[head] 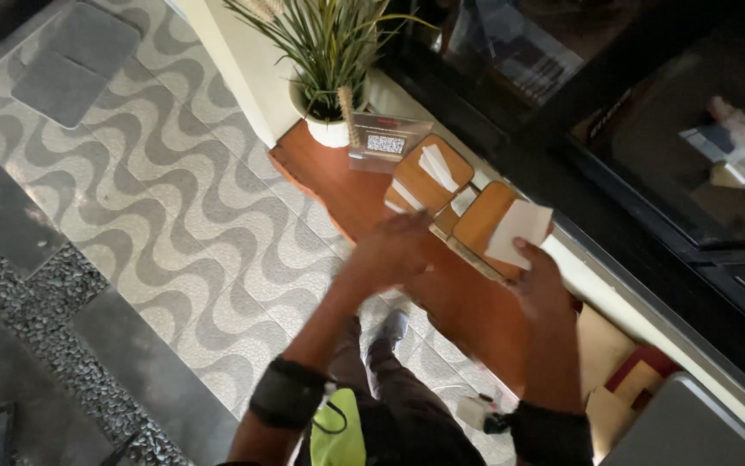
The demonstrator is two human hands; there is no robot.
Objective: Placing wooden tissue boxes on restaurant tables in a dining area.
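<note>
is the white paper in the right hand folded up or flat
Flat, as far as shows: the white paper is one smooth sheet pinched at its lower edge by the right hand. Its back is hidden.

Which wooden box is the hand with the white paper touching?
The nearer wooden box, under the right hand holding white paper. The other box sits closer to the plant.

A shop or café front: wooden counter (338,185), napkin holders (431,177), code stand (385,142), potted plant (329,60), wave-patterned paving (174,198).

Grey-and-cream wavy floor tiles (217,216), reddish-brown counter (338,185), white napkin (519,231), seemingly orange-brown holders (429,177).
</note>
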